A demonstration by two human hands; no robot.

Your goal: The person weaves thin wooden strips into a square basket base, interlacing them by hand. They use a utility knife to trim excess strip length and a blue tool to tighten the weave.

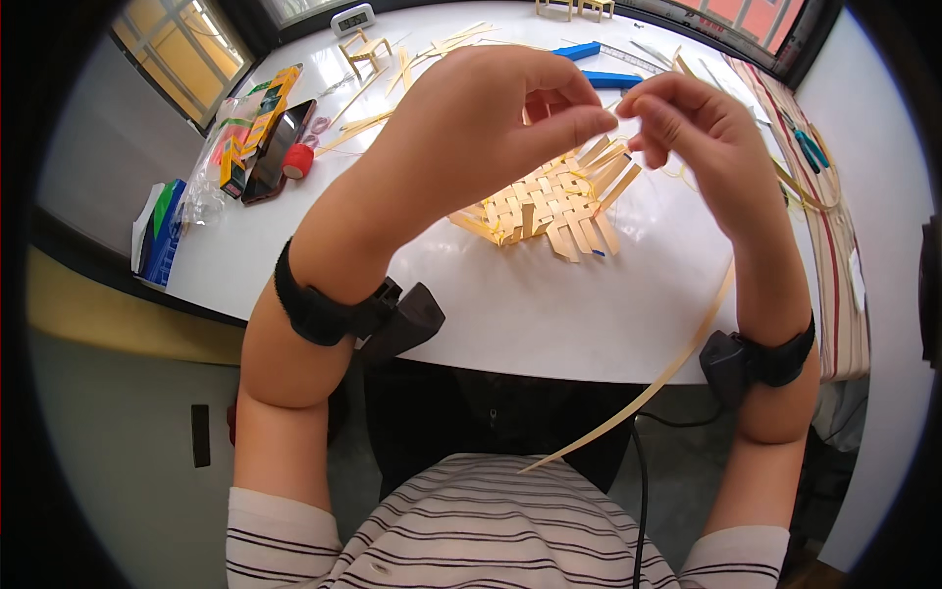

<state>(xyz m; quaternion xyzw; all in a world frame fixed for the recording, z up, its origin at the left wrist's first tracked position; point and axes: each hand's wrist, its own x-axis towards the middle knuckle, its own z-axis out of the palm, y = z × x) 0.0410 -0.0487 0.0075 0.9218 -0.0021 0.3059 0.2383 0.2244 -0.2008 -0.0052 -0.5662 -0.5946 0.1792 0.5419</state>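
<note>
A small woven piece of pale wooden or bamboo strips [554, 203] rests on the white table, its loose strip ends sticking up and out. Above its far edge, my left hand [520, 113] and my right hand [702, 137] are raised, fingertips almost meeting. Both are closed in a pinch, thumb against fingers. Whatever lies between the fingertips is too small to make out. Thin yellow thread shows around the weave and beneath my right hand. One long pale strip [657, 383] curves from beside my right forearm over the table edge to my shirt.
Loose strips [368, 123], a miniature chair [365, 51] and a digital clock [353, 20] are at the far left. Nearer stand a red tape roll [297, 161], a phone [280, 152] and small boxes [234, 165]. Blue bars [610, 80] lie behind my hands; teal-handled pliers [811, 149] lie right.
</note>
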